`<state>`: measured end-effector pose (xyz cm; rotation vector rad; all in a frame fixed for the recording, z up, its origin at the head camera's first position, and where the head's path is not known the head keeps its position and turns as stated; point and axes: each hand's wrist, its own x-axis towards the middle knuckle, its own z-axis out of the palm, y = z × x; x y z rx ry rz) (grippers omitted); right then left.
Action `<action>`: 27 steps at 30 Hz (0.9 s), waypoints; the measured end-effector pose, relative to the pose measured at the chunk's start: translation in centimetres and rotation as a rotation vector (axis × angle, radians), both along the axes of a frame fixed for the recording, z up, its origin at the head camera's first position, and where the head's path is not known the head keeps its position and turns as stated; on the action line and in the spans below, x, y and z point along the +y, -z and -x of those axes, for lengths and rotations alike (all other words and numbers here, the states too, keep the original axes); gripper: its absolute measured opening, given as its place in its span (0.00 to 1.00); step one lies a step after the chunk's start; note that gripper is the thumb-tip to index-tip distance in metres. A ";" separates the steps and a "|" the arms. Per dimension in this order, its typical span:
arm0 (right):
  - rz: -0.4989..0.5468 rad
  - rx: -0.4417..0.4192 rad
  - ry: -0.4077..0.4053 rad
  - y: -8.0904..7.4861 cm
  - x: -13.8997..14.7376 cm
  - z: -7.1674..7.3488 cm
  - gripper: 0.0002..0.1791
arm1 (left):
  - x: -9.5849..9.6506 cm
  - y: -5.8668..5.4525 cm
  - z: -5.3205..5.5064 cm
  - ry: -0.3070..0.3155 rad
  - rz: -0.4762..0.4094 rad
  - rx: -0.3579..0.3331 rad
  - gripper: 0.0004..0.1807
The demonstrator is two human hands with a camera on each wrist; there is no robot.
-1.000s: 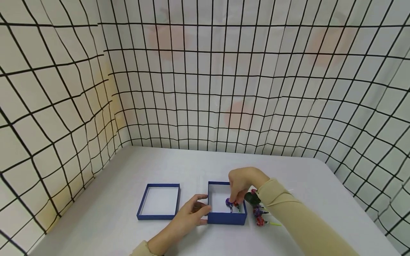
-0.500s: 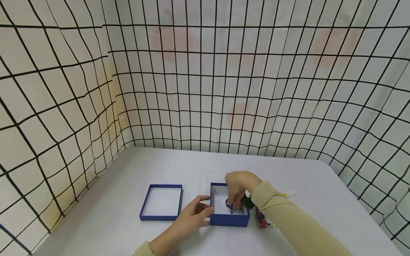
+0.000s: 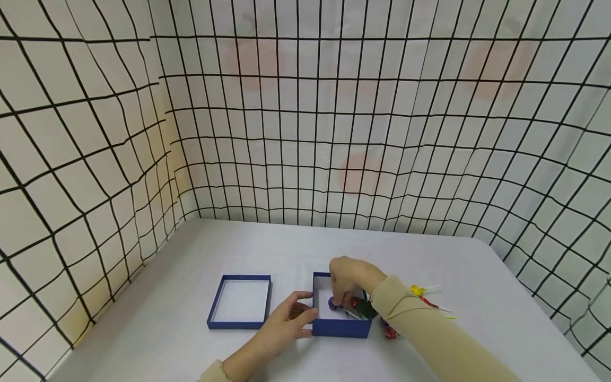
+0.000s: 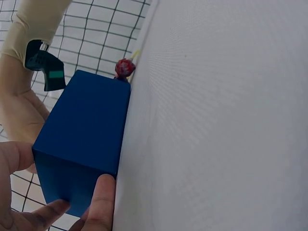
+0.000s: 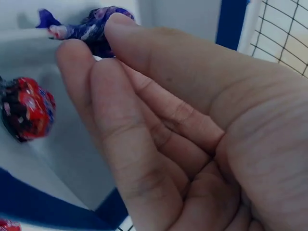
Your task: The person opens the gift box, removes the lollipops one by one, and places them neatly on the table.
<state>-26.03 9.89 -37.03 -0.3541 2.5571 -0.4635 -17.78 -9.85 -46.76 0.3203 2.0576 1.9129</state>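
The open blue box (image 3: 341,328) stands on the white table. My left hand (image 3: 286,321) rests against its left wall, thumb at the front corner and fingertips on the side (image 4: 72,178). Inside the box my right hand (image 3: 350,278) reaches down, thumb and fingertips pinching a purple-wrapped lollipop (image 5: 98,29) by its head. A red-wrapped lollipop (image 5: 29,108) lies beside it in the box. The right wrist and its dark camera hide part of the box's right side.
To the left lies the blue-rimmed lid (image 3: 240,301), inside up. Right of the box are more lollipops, a red one (image 3: 390,333) and a yellow one (image 3: 417,290), partly behind the right sleeve (image 3: 429,331). Black netting (image 3: 305,132) surrounds the table.
My right hand has moved a little left inside the box. The purple lollipop has shifted left and turned, its stick now slanting right. The left hand keeps its place at the box.
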 end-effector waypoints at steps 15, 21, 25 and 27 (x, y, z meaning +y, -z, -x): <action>-0.022 0.114 -0.128 0.6 -0.5 -0.3 0.08 | 0.1 -0.3 -0.2 -0.011 0.031 -0.001 0.30; -0.054 0.097 -0.105 0.4 0.1 -0.7 0.11 | 0.0 -0.4 -0.2 -0.014 0.029 0.001 0.30; -0.085 0.059 -0.075 0.4 0.4 -0.8 0.12 | 0.0 -0.5 -0.2 -0.015 0.037 -0.003 0.30; -0.097 0.044 -0.069 0.5 0.5 -0.8 0.12 | 0.0 -0.5 -0.2 -0.014 0.044 -0.007 0.30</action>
